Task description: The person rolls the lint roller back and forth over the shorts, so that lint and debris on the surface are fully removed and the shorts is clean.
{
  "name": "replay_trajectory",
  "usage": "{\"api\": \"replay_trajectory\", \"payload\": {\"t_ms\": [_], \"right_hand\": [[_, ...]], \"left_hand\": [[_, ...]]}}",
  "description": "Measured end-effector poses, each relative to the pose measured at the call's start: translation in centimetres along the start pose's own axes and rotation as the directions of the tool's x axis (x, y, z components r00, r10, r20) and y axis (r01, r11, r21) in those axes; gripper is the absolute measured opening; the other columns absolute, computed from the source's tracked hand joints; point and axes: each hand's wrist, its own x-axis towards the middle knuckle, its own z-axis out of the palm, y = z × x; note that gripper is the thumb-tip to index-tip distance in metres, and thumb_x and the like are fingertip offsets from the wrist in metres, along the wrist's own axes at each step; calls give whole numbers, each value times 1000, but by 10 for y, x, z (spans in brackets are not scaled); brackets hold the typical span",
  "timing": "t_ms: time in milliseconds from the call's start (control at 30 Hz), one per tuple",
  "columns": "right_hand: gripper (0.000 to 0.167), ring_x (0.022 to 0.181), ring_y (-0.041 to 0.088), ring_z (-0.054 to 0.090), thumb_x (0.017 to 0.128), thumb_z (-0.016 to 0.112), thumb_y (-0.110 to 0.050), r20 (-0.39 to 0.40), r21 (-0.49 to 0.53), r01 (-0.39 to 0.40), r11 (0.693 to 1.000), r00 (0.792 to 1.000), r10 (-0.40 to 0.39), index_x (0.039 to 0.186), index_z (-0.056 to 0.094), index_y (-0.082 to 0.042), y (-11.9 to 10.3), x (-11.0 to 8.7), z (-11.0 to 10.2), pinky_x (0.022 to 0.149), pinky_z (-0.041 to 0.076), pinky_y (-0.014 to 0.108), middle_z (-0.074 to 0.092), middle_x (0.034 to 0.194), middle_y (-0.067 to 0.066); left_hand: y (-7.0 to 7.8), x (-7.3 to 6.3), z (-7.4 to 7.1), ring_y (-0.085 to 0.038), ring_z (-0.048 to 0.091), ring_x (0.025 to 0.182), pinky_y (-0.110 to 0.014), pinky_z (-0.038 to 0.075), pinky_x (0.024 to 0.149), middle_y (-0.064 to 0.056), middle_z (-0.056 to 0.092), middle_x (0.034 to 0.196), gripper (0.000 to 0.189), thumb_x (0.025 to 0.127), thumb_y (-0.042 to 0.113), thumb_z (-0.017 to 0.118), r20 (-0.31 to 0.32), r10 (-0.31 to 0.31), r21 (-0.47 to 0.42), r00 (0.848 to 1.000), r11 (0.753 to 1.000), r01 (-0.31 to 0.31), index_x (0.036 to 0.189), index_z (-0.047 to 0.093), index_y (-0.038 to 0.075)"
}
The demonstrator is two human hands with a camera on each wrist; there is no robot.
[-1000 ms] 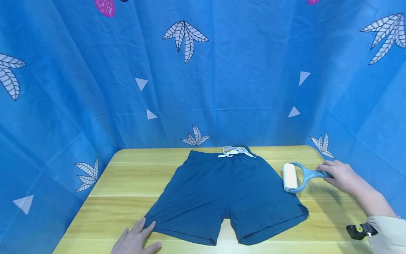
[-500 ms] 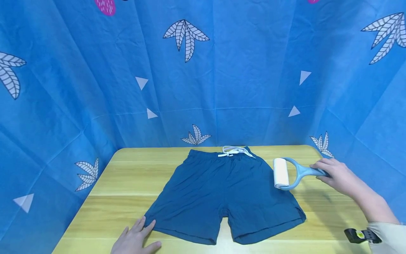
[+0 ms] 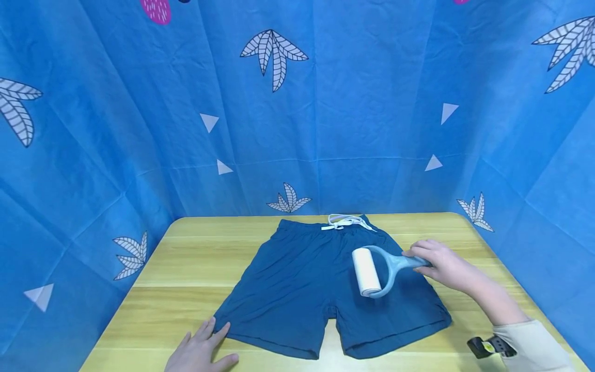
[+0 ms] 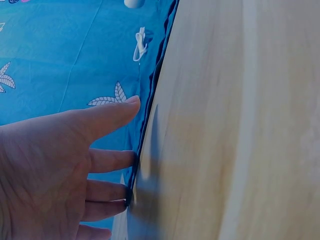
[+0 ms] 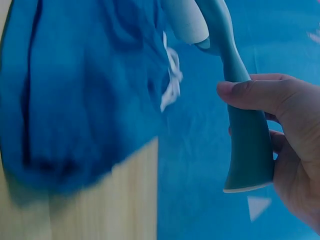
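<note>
Dark blue shorts lie spread flat, with a white drawstring at the waistband on the far side. My right hand grips the handle of a lint roller, which has a white roll in a blue-grey forked frame. The roll is over the shorts, right of their middle. In the right wrist view, thumb and fingers wrap the roller's handle. My left hand has its fingers straight and spread, fingertips touching the hem at the near left corner; the left wrist view shows those fingers along the fabric's edge.
The shorts lie on a light wood table. A blue patterned cloth hangs behind it and on both sides. A black watch-like device is at the right sleeve.
My right hand has moved left with the lint roller, from the shorts' right edge toward their middle. The left hand stays in the same spot at the hem.
</note>
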Motion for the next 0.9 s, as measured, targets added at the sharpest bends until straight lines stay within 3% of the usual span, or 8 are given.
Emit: {"api": "replay_trajectory", "payload": {"t_ms": [267,533,700,900], "right_hand": [[39,84,8,55,71,82,-2,90,127,48,991,994,-60,106,71,-15,-31,19,30,67,50,25,66,97,-6],[39,85,9,54,71,83,-6,134,101,85,991,986,-98,107,71,-16,-47,20,46,70,48,28,65,97,-7],[41,85,9,54,70,84,-5,116,87,78,993,989,-87,107,71,-16,-43,9,46,69,49,27,65,97,-7],[46,79,9,55,63,85,-1,56,47,43,998,997,-46,104,71,-16,-28,-23,33,63,50,26,65,94,-5]], "left_hand": [[-1,1,3,-46,35,140,-72,25,109,-28,43,148,85,79,72,58,-9,0,5,1000,1000,0,142,52,15],[1,3,3,-46,36,140,-72,26,108,-27,44,148,86,79,74,57,11,-19,15,1000,1000,19,142,52,15],[1,3,3,-46,36,140,-72,26,108,-26,44,148,87,78,76,55,21,-37,28,999,999,36,142,52,16],[1,4,2,-46,36,140,-73,26,107,-25,44,148,87,78,75,56,18,-37,30,999,999,37,142,52,16]]}}
